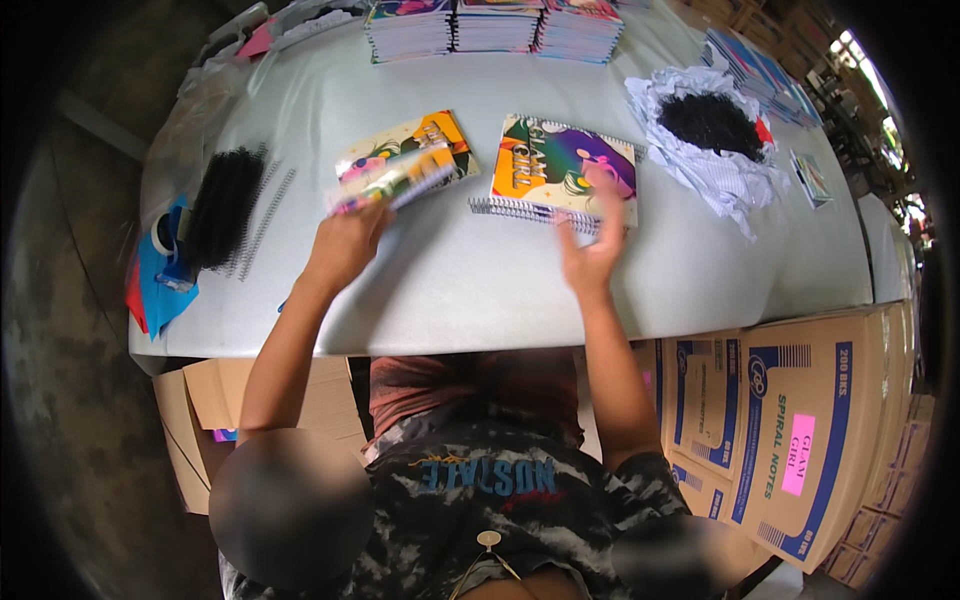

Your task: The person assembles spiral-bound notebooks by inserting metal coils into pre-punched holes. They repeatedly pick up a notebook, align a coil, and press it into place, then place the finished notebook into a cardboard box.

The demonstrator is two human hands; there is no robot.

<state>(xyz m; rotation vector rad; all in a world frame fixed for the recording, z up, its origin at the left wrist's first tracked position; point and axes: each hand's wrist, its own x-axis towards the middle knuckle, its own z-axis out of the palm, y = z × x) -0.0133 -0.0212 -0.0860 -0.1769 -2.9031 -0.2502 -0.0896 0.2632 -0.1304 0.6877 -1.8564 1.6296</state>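
Note:
My left hand (350,240) grips a thin notebook (405,180) by its near end; the notebook is tilted and smeared by motion. Partly under it, an orange and cream notebook (452,135) lies on the table. To the right sits a small pile of colourful spiral notebooks (540,165), with metal-looking coils along its near edge. My right hand (595,250) is over that pile's near right corner, fingers spread and blurred, holding nothing visible. Whether it touches the pile I cannot tell.
Black binding coils (225,205) lie at left beside a blue tape dispenser (175,245). More coils (710,122) rest on crumpled white wrapping (735,195) at right. Tall notebook stacks (495,32) stand at the back. Cardboard boxes (760,420) stand below the table's right side.

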